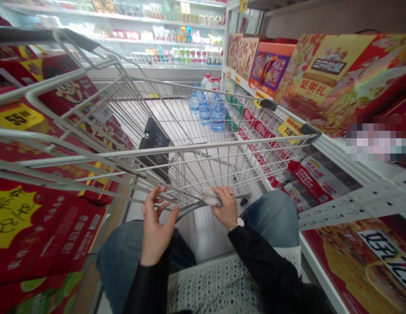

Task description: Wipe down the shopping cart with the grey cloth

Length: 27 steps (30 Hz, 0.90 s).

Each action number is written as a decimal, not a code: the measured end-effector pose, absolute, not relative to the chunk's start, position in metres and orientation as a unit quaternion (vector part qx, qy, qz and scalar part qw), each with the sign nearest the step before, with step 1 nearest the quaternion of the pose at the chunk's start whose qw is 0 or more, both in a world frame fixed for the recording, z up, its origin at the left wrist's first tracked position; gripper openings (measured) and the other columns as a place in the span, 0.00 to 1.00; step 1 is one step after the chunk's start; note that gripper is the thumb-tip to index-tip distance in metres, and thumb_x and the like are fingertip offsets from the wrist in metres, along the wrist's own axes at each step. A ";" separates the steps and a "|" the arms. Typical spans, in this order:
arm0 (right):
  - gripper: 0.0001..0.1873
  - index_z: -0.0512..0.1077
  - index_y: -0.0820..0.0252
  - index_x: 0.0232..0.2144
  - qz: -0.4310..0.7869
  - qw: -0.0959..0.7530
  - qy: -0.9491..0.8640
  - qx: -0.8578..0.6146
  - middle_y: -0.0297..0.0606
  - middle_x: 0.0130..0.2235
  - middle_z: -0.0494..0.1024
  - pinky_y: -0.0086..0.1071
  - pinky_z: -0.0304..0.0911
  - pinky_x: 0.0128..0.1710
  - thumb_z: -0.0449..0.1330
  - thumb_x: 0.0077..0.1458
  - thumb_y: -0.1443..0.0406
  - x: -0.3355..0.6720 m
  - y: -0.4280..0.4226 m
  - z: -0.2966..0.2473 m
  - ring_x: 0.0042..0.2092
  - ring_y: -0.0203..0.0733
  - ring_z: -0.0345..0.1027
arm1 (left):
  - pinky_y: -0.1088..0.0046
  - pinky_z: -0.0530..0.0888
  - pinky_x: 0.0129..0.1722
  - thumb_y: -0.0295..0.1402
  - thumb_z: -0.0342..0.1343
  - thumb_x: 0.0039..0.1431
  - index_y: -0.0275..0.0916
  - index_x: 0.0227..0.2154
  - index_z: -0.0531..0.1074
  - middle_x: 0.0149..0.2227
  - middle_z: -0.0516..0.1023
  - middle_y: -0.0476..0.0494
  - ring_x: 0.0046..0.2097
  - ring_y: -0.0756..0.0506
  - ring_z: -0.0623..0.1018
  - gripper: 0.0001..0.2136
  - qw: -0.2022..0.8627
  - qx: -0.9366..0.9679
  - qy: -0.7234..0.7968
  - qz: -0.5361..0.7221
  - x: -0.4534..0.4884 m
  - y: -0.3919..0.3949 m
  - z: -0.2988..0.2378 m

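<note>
The right hand [226, 205] is gripping a pale greyish cloth [209, 196] against a lower tube [191, 210] of the shopping cart [203, 146], which is standing in front of the person's knees [271, 218]. Whether the cloth is wrapping right round the tube is hard to tell. The left hand [160, 226] is hovering near the basket wires, fingers spread, grasping nothing. For good wiping, the right hand should be pressing evenly along the tube, with the left ideally steadying the frame against rolling.
</note>
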State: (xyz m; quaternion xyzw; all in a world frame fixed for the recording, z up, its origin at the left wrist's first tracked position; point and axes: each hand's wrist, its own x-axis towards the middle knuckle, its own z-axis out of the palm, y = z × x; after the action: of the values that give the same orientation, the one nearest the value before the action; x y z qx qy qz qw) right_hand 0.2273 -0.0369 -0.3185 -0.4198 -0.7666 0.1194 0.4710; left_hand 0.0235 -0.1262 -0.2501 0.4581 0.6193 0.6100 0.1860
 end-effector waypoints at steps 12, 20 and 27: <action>0.28 0.74 0.58 0.47 0.114 0.455 -0.779 -0.417 0.41 0.42 0.77 0.42 0.66 0.46 0.56 0.41 0.76 0.233 -0.034 -0.332 0.45 0.49 0.67 | 0.72 0.75 0.49 0.40 0.66 0.52 0.50 0.60 0.64 0.60 0.67 0.43 0.49 0.47 0.68 0.32 0.181 0.451 0.627 0.609 0.020 -0.128 -0.247; 0.33 0.71 0.56 0.53 0.111 0.463 -0.779 -0.408 0.41 0.48 0.76 0.43 0.65 0.53 0.55 0.41 0.75 0.228 -0.034 -0.295 0.51 0.49 0.67 | 0.75 0.75 0.43 0.39 0.67 0.51 0.49 0.59 0.64 0.60 0.68 0.43 0.47 0.48 0.67 0.32 0.193 0.443 0.621 0.616 0.016 -0.129 -0.246; 0.28 0.73 0.58 0.46 0.110 0.448 -0.778 -0.427 0.41 0.42 0.76 0.42 0.66 0.47 0.55 0.40 0.76 0.239 -0.033 -0.330 0.45 0.48 0.67 | 0.77 0.74 0.43 0.38 0.67 0.51 0.49 0.59 0.65 0.59 0.69 0.43 0.46 0.49 0.67 0.32 0.199 0.439 0.618 0.621 0.014 -0.129 -0.247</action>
State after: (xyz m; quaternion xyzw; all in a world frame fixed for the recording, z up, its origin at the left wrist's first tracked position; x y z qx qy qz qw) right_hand 0.2394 -0.0328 -0.3301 -0.4270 -0.7776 0.1101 0.4482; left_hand 0.0145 -0.1293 -0.2466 0.4391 0.6177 0.6215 0.1987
